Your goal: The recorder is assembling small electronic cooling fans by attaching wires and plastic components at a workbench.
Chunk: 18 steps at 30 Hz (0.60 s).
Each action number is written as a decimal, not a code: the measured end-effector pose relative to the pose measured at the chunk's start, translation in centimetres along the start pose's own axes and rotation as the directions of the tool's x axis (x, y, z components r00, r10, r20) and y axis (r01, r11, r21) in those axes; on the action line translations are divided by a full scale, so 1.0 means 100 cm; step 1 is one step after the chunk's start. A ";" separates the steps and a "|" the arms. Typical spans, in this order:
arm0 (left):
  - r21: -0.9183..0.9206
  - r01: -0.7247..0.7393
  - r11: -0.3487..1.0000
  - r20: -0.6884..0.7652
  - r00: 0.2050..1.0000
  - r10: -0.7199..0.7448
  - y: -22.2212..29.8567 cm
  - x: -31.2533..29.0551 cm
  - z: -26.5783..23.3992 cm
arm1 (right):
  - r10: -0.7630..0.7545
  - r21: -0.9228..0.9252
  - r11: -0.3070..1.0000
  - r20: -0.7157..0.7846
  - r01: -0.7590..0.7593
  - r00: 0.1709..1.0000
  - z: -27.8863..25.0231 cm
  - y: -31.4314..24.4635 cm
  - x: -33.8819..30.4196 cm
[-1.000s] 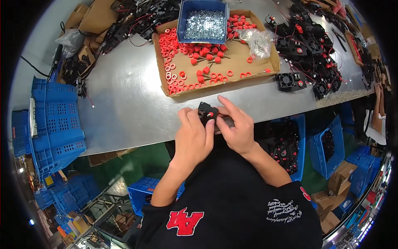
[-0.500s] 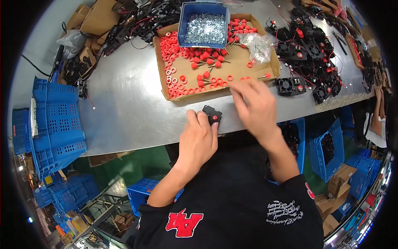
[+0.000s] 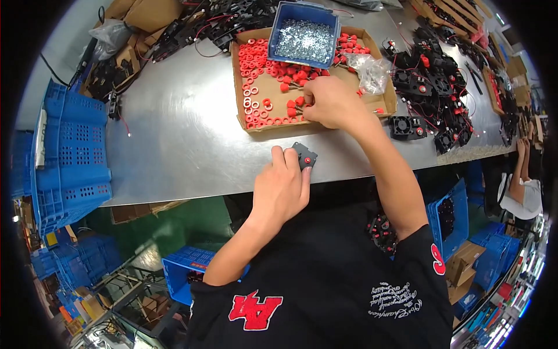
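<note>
My left hand [image 3: 280, 185] grips a small flat black plastic part [image 3: 304, 155] just above the metal table; a round red piece shows on its face. My right hand [image 3: 330, 103] reaches into a shallow cardboard tray [image 3: 273, 127] with its fingertips drawn together. They are right beside a few red-headed pins [image 3: 292, 109] with metal stems; whatever they pinch is hidden. Red rings [image 3: 254, 60] lie loose along the tray's left and front. A blue bin [image 3: 283, 54] of small shiny metal pieces sits at its back edge.
A clear plastic bag [image 3: 369, 72] lies in the tray's right part. Black fan assemblies [image 3: 408, 127] with wires are heaped on the right, more black parts at the back. A blue crate [image 3: 75, 152] stands at the left table edge. Another person's arm [image 3: 517, 174] shows far right.
My right hand has moved left and farther out, from the tray's front right edge to the red-headed pins inside. My left hand still holds the black part. The view has shifted slightly.
</note>
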<state>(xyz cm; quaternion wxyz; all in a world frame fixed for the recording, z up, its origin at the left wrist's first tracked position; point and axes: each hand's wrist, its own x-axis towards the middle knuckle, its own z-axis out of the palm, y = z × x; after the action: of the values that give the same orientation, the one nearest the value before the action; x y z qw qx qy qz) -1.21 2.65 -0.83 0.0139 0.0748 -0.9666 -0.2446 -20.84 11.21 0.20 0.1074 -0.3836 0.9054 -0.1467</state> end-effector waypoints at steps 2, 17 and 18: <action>0.006 -0.019 1.000 -0.012 1.000 0.019 -0.002 -0.001 0.000 | -0.017 0.242 0.970 0.033 0.009 0.999 -0.005 0.002 -0.001; 0.080 -0.026 0.996 0.006 1.000 0.026 -0.003 -0.005 0.002 | 0.155 0.869 0.474 0.077 -0.143 0.985 0.021 -0.021 -0.111; 0.077 -0.028 0.997 0.001 1.000 0.028 -0.003 -0.005 0.002 | 0.157 0.869 0.474 0.077 -0.143 0.985 0.023 -0.021 -0.111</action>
<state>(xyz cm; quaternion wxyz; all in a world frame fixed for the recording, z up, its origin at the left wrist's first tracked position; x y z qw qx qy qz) -0.65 2.58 -1.08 0.0142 0.0619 -0.9763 -0.2068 -11.19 17.49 -0.31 0.2927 -0.1948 0.7375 -0.5766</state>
